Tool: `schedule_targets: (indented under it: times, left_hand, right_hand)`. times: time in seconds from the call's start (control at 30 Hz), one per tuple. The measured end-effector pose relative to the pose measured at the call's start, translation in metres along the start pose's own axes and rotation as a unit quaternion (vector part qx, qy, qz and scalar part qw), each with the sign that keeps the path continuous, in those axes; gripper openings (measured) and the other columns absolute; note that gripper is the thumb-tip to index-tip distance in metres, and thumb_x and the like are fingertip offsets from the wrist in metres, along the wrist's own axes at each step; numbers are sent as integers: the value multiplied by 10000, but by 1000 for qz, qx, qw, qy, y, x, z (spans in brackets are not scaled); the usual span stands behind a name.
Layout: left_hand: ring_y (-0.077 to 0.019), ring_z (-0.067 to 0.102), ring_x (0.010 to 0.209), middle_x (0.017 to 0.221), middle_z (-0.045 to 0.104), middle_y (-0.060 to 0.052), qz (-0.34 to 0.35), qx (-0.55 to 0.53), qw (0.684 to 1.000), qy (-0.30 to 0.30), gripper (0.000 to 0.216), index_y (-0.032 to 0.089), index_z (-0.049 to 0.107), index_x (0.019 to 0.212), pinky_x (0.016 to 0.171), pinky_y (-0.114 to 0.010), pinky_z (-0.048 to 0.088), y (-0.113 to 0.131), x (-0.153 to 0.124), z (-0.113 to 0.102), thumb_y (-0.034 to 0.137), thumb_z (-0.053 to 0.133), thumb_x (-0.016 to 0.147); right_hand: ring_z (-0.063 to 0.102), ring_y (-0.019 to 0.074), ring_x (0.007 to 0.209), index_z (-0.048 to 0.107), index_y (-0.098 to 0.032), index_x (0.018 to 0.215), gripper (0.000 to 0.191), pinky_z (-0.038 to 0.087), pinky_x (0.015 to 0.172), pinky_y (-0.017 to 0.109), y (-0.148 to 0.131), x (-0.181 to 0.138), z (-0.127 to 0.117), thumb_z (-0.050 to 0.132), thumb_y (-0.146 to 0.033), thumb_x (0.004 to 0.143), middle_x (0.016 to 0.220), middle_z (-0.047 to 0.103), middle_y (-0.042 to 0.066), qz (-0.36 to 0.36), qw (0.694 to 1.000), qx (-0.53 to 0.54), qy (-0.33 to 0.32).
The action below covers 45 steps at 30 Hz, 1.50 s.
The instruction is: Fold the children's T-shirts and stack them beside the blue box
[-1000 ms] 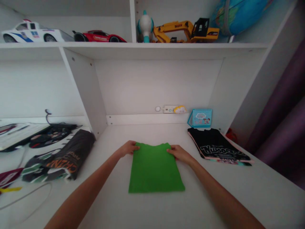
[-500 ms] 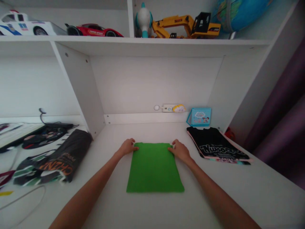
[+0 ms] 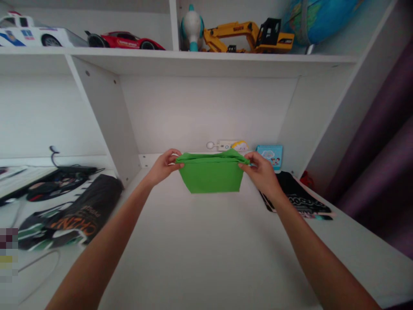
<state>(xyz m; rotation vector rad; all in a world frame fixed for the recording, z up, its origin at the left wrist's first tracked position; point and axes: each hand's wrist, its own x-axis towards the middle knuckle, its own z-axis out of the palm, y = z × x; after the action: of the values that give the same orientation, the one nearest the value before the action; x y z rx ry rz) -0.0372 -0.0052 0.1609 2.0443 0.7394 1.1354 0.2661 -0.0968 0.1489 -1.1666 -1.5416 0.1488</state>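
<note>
Two hands, left hand point(image 3: 164, 165) and right hand point(image 3: 260, 171), pinching folded green shirt point(image 3: 211, 175) at top corners, lifted clear of white desk point(image 3: 200, 258).

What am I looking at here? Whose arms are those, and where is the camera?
The camera sits on a person's head and looks forward and down, so you see that person's own two arms reaching out. There is no machine, just bare hands. The left hand and the right hand each pinch one top corner of a folded green shirt and hold it up above the white desk. On the right of the desk lies a folded black shirt with white letters. On the left lies a dark shirt with orange letters. On the shelf above stand a red toy car, a yellow toy digger and a globe.
</note>
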Motion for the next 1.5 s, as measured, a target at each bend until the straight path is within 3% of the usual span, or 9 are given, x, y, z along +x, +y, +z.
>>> schedule_targets:
  times: [0.13, 0.27, 0.33, 0.5, 0.7, 1.0, 1.17, 1.33, 1.5]
  left_hand:
    - [-149, 570, 845, 899, 610, -29, 36, 94, 992, -69, 222, 174, 549, 955, 792, -287, 428, 1, -29, 6, 264, 557, 752]
    - [-174, 562, 908, 962, 624, -39, 8, 256, 936, -240, 252, 188, 592, 953, 850, -303, 403, -27, -75, 18, 136, 497, 726]
    - [-198, 533, 985, 1067, 593, -50, -14, 302, 910, -284, 399, 203, 558, 1049, 895, -328, 378, -26, -90, 25, 90, 499, 671]
    - [-210, 429, 1128, 1224, 485, -70, 15, 323, 916, -236, 356, 226, 491, 1163, 964, -339, 319, 20, -102, 87, 241, 414, 815]
    - [-277, 461, 1072, 1195, 506, -76, 79, 338, 877, -332, 471, 276, 430, 1218, 947, -518, 276, 34, -116, 165, 423, 496, 776]
    - [-233, 281, 1251, 1336, 394, -28, -52, 435, 851, -290, 576, 295, 394, 1230, 970, -619, 14, -19, -110, 82, 67, 362, 703]
    - [-240, 227, 1278, 1368, 341, -56, -111, 443, 859, -233, 423, 243, 338, 1276, 969, -620, 85, -42, -95, 88, 253, 258, 860]
    - [-289, 126, 1299, 1404, 189, -198, -122, 476, 855, -163, 689, 46, 216, 1340, 1023, -491, 121, -45, -96, 123, 530, 211, 850]
    - [-289, 97, 1303, 1409, 157, -195, -137, 456, 861, -177, 771, 36, 176, 1355, 1025, -481, 97, -60, -77, 124, 596, 176, 824]
  right_hand:
    - [511, 168, 834, 494, -191, 826, 109, 415, 731, 294, -31, -51, -10, 472, -146, 729, 851, 535, 31, -120, 988, -95, -35]
    - [534, 176, 879, 535, -201, 927, 195, 427, 767, 293, -24, -116, -9, 502, -158, 739, 928, 573, 45, -94, 941, -108, -306]
    - [552, 175, 897, 548, -215, 993, 225, 436, 786, 287, -10, -129, -11, 509, -236, 773, 973, 595, 45, -44, 921, -90, -376]
    - [463, 202, 1106, 581, -206, 1049, 294, 337, 954, 365, 41, -104, -2, 382, -268, 841, 1152, 558, 71, 3, 959, -137, -250]
    - [479, 205, 1081, 563, -170, 1116, 335, 343, 948, 364, 71, -96, 19, 383, -250, 845, 1144, 570, 78, 8, 928, -212, -307]
    - [452, 260, 1108, 504, -130, 1209, 402, 326, 982, 414, -17, -176, 17, 356, -271, 863, 1175, 540, 119, 9, 895, -273, -353]
    - [387, 180, 1198, 390, -235, 1296, 428, 314, 1010, 328, -67, -175, 33, 358, -267, 871, 1321, 415, 34, -43, 883, -78, -461]
    - [252, 199, 1274, 382, -90, 1294, 483, 210, 1055, 364, 2, -109, 37, 296, -336, 886, 1381, 300, 101, -5, 931, -170, -324]
    - [218, 192, 1286, 323, -83, 1320, 510, 198, 1048, 371, 90, -65, 56, 265, -357, 893, 1391, 268, 124, 68, 905, -245, -341]
